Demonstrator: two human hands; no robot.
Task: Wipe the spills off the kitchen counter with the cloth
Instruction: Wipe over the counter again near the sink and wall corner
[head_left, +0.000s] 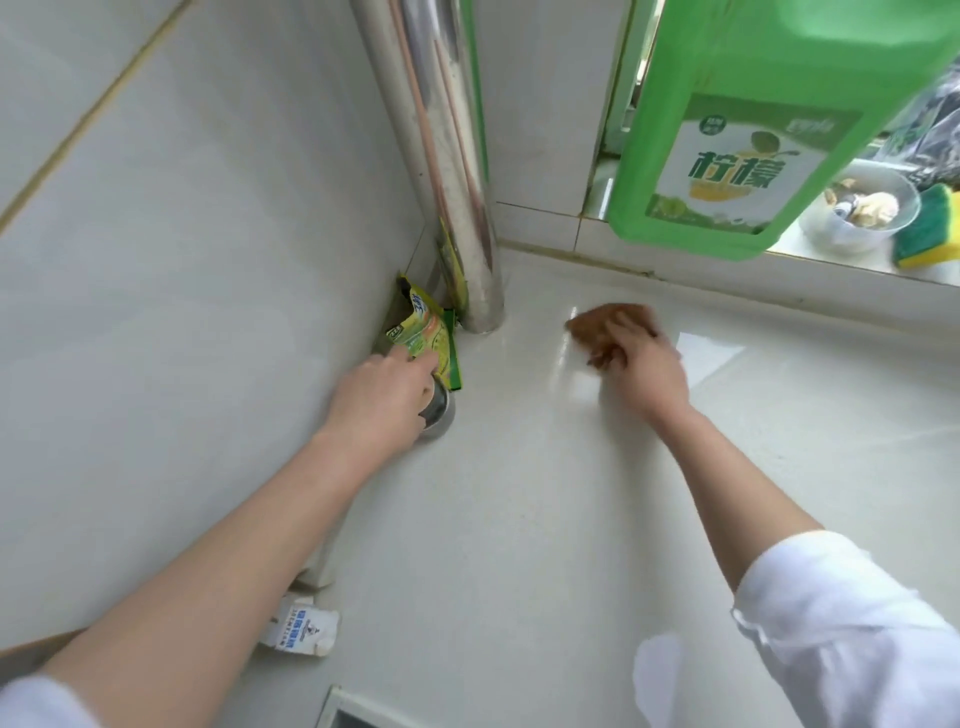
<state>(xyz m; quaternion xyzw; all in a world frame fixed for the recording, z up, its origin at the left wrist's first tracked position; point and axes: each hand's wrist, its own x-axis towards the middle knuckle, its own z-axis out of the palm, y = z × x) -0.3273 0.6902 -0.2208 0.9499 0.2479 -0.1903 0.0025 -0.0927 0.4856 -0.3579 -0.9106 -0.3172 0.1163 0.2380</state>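
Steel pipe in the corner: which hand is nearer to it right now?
Left. The left hand is just below the pipe's base, holding a small metal cup and touching the green packet. The right hand presses the brown cloth farther right on the counter.
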